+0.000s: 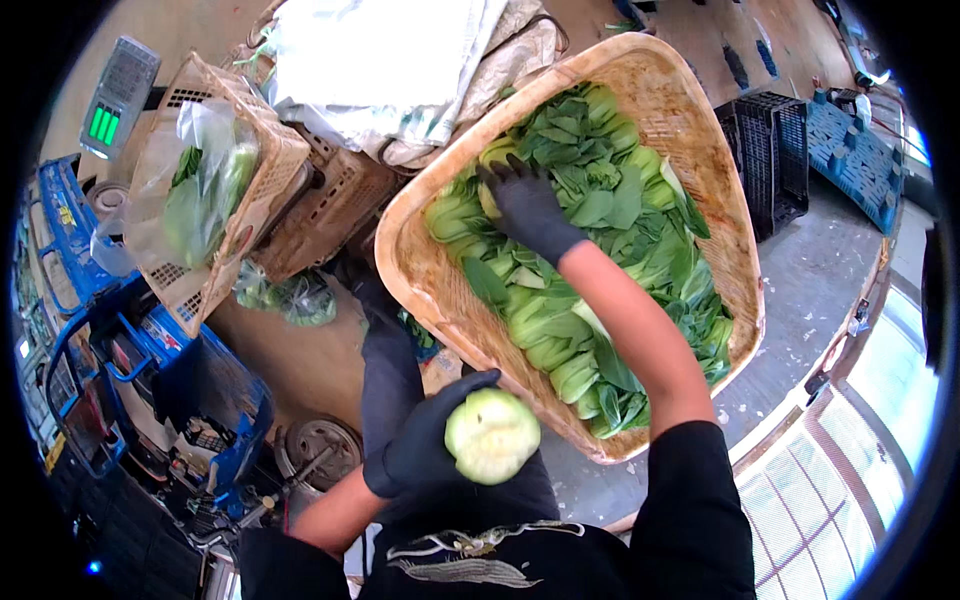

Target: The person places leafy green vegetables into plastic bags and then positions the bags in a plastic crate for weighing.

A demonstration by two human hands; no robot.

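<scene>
My left hand (pixel 424 439), in a black glove, holds a head of bok choy (pixel 493 436) over my lap, its pale stem end facing up. Ahead and to the right stands a large tan woven-pattern plastic basket (pixel 675 97), tilted in view and filled with many bok choy heads (pixel 559 337). Reaching into its far left part, my black-gloved right hand (pixel 529 206) has its fingers curled over another bok choy head (pixel 496 152). The leaves of that head are partly hidden under the hand.
A tan crate (pixel 247 217) on the left carries a clear bag of greens (pixel 210 187) beside a digital scale display (pixel 120 97). White sacks (pixel 375 67) lie beyond. Bagged greens (pixel 289 296) sit below. A blue cart (pixel 217 375) stands left; a black crate (pixel 765 161) stands right.
</scene>
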